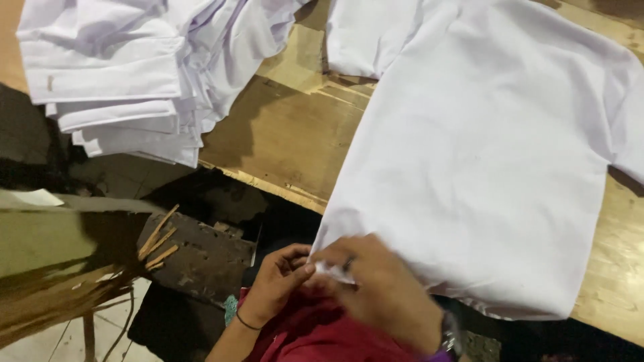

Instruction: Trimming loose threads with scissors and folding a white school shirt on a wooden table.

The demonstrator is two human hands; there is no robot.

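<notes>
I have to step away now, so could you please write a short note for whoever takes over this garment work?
Left hand: pinching the lower corner of the white cloth garment.
Right hand: fingers closed on that same corner.
The garment lies spread flat on the wooden table, its hem hanging over the near edge.
Done: a stack of folded white garments sits at the table's far left.
Left: the spread garment is not yet folded.
</notes>
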